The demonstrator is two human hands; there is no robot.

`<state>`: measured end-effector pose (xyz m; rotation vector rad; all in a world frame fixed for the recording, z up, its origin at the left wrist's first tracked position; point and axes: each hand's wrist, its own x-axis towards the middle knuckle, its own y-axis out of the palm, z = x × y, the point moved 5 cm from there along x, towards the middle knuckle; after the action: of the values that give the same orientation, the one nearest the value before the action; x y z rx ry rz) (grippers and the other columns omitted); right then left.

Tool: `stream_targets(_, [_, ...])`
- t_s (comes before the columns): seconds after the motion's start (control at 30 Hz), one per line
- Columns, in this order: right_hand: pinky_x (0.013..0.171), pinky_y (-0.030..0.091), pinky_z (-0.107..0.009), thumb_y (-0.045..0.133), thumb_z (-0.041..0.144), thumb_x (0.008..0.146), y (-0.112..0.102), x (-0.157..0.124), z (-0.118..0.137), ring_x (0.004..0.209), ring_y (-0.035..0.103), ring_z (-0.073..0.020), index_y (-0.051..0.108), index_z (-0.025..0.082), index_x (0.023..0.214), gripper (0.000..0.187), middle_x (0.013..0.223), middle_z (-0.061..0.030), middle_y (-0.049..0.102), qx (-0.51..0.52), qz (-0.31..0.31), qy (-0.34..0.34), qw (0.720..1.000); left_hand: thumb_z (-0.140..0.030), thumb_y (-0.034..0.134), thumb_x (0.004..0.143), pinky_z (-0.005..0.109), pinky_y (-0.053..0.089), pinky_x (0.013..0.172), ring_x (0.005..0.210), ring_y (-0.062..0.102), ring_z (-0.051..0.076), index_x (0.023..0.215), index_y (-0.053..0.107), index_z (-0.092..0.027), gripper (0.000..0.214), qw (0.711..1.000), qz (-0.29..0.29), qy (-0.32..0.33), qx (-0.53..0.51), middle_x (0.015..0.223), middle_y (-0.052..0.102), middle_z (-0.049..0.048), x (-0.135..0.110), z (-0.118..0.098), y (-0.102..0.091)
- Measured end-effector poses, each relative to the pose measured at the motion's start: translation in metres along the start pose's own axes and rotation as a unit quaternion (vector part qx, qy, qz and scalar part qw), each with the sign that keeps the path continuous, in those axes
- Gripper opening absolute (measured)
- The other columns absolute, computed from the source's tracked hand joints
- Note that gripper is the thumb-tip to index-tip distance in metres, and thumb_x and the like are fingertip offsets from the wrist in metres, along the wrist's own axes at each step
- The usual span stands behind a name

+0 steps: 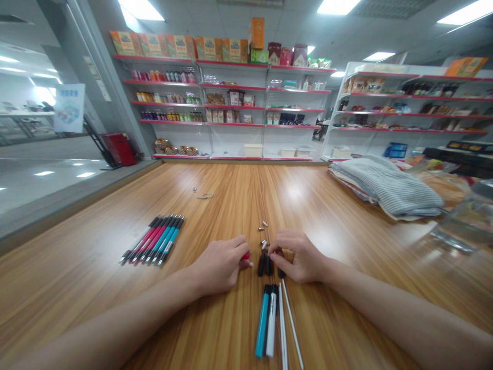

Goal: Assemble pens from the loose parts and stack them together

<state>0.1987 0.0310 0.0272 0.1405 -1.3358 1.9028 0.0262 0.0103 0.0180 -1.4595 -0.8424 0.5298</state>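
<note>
My left hand (220,264) rests on the wooden table (96,288) with its fingers curled round a small red pen part (246,256). My right hand (298,255) is beside it, fingers pinched over several short black pen pieces (265,264). Small metal tips (263,226) lie just beyond my fingers. Near me lie a teal pen barrel (262,321), a white barrel (271,321) and two thin white refills (287,324).
A row of several assembled red and teal pens (154,239) lies to the left. A spring and small ring (205,195) sit farther out. Folded grey cloths (389,187) are stacked at the right. Store shelves (231,108) stand behind the table.
</note>
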Motion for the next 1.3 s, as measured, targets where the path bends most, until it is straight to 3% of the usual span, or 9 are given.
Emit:
stream_targets(0.07, [0.058,0.036,-0.024,0.057,0.023,0.078,0.003,-0.003,-0.002,0.057,0.046,-0.0119,0.058,0.017,0.072,0.009,0.057,0.0016,0.047,0.031,0.035,-0.004,0.999,-0.023,0.045,0.088,0.028,0.039,0.06,0.07,0.056,0.017,0.083,0.049,-0.019,0.007,1.0,0.006,0.006,0.012,0.087,0.056,0.0031,0.0,0.0,0.001])
stream_targets(0.17, [0.048,0.028,-0.022,0.058,0.031,0.078,0.008,-0.008,-0.01,0.046,0.034,-0.0074,0.046,0.018,0.056,0.028,0.05,0.0054,0.036,0.069,0.096,0.015,0.993,-0.02,0.046,0.086,0.028,0.039,0.059,0.069,0.056,0.017,0.084,0.048,-0.019,0.003,1.0,0.01,0.014,0.015,0.086,0.056,0.0034,-0.001,-0.001,0.001])
stream_targets(0.37, [0.043,0.023,-0.019,0.067,0.038,0.073,0.011,-0.011,-0.009,0.041,0.034,-0.0045,0.045,0.016,0.048,0.04,0.044,0.0063,0.038,0.044,0.22,0.018,0.974,-0.017,0.045,0.085,0.029,0.042,0.063,0.074,0.058,0.019,0.09,0.048,-0.02,0.007,1.0,0.01,0.007,-0.005,0.089,0.057,0.0036,-0.004,0.003,0.003])
stream_targets(0.53, [0.042,0.023,-0.018,0.069,0.038,0.072,0.006,-0.01,-0.002,0.04,0.034,-0.004,0.052,0.015,0.049,0.036,0.043,0.0071,0.038,0.015,0.236,0.005,0.972,-0.019,0.043,0.086,0.03,0.041,0.063,0.074,0.058,0.019,0.091,0.048,-0.02,0.007,1.0,0.012,0.004,-0.005,0.09,0.057,0.0029,-0.004,0.003,0.003])
stream_targets(0.77, [0.046,0.028,-0.016,0.071,0.036,0.071,0.003,-0.009,0.002,0.045,0.041,-0.0044,0.062,0.016,0.07,0.022,0.052,0.0071,0.048,0.01,0.238,0.032,0.971,-0.02,0.042,0.087,0.03,0.04,0.063,0.074,0.057,0.019,0.091,0.048,-0.02,0.007,1.0,0.007,0.006,-0.004,0.089,0.057,0.0024,-0.004,0.003,0.004])
stream_targets(1.0, [0.048,0.027,-0.016,0.073,0.034,0.069,0.002,-0.005,0.005,0.048,0.041,-0.0049,0.062,0.016,0.072,0.021,0.055,0.0068,0.05,0.003,0.274,0.031,0.961,-0.021,0.04,0.089,0.029,0.041,0.064,0.074,0.057,0.019,0.09,0.048,-0.02,0.008,1.0,0.006,0.006,-0.008,0.088,0.056,0.0028,-0.003,0.003,0.003])
stream_targets(1.3, [0.049,0.028,-0.017,0.074,0.034,0.068,0.0,-0.002,0.005,0.049,0.044,-0.0062,0.062,0.017,0.091,0.031,0.056,0.0086,0.047,0.03,0.294,0.056,0.954,-0.017,0.04,0.086,0.029,0.04,0.063,0.074,0.056,0.019,0.091,0.048,-0.021,0.009,1.0,0.005,0.006,-0.01,0.088,0.056,0.0022,-0.004,0.004,0.003])
